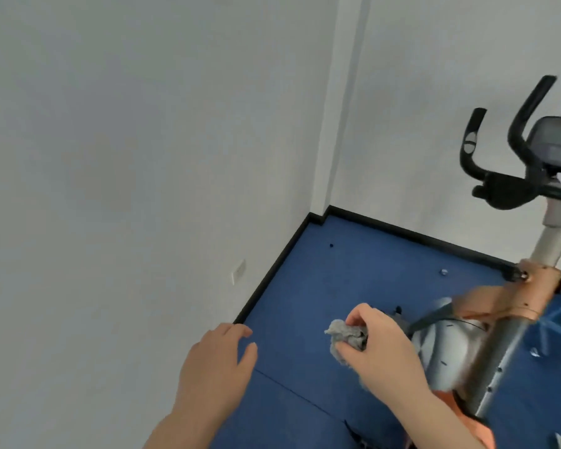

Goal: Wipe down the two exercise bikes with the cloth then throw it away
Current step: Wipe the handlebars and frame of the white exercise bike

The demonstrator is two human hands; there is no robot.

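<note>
A crumpled grey cloth point(345, 340) is bunched in my right hand point(381, 351), which hovers just left of the bike's silver and orange body. The exercise bike point(496, 332) stands at the right, with a silver post, orange frame parts, black handlebars point(512, 150) and a grey console point(556, 145) up top. My left hand point(217, 367) floats lower left of the cloth, fingers apart, holding nothing. Only one bike is in view.
White walls meet in a corner point(318, 218) with black skirting. A wall socket point(238, 271) sits low on the left wall. Blue floor mats point(337, 280) cover the ground, with a few small dark specks on them.
</note>
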